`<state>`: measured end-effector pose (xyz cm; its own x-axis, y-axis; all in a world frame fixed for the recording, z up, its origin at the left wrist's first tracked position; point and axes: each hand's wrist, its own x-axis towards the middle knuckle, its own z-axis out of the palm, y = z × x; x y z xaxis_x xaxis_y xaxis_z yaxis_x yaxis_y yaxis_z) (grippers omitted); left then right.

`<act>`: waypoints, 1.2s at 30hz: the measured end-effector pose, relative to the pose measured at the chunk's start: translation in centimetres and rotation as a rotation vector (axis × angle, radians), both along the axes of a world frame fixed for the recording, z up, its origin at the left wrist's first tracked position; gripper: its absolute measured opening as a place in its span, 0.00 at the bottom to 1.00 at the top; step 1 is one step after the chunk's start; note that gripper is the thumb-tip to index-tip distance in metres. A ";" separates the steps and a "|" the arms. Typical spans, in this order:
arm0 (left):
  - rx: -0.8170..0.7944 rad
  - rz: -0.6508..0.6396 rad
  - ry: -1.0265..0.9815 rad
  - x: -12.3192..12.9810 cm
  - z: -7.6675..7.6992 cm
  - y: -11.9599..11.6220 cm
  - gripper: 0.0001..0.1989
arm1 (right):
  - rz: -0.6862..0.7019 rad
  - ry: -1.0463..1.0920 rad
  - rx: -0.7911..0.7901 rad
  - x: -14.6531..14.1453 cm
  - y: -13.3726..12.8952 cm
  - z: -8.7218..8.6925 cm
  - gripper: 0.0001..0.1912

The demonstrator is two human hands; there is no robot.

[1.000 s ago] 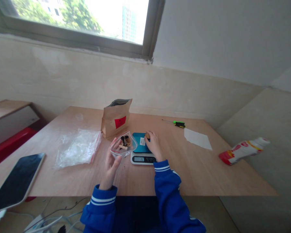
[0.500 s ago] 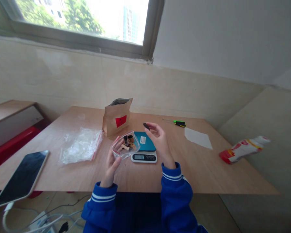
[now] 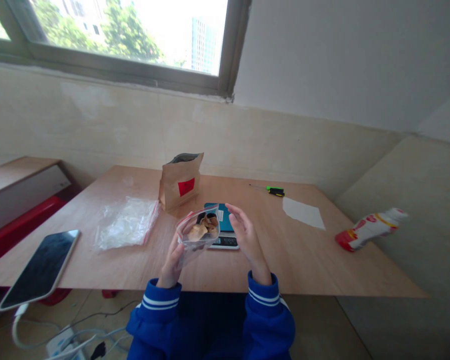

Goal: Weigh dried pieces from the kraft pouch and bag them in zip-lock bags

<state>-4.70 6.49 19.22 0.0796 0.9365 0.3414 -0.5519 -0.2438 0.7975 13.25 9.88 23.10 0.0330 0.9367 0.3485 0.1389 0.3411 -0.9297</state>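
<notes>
The left hand (image 3: 172,261) gripped a clear, red-edged bag (image 3: 198,245) of tan, curled pieces (image 3: 199,230); at its three o'clock, the right hand (image 3: 248,242) spread loosely, empty.

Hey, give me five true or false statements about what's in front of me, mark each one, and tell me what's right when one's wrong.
1. The left hand holds a clear plastic zip bag with a red seal strip. True.
2. The zip bag's mouth is pressed closed. False: its mouth is open, with brown and dark pieces showing inside.
3. The right hand has no object visible in its fingers. True.
4. An upright brown paper pouch with a red label is to the left of the white scale with a blue top. True.
5. The whole scale is in plain view. False: the zip bag hides part of the scale.
</notes>
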 end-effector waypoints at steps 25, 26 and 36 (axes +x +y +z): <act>-0.132 0.152 0.268 1.6 0.5 0.2 0.19 | -0.526 0.383 -0.070 -0.7 -2.7 -2.9 0.18; -0.137 0.178 0.287 1.6 0.6 0.3 0.17 | -0.516 0.377 -0.061 -0.6 -2.7 -3.0 0.18; -0.235 0.318 0.276 1.3 1.0 0.2 0.17 | -0.524 0.304 0.007 -0.3 -2.9 -3.1 0.16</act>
<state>-3.35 6.74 20.22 -0.1651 0.9785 0.1238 -0.2394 -0.1615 0.9574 12.94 6.96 20.01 0.5886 0.7664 0.2572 0.0187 0.3051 -0.9521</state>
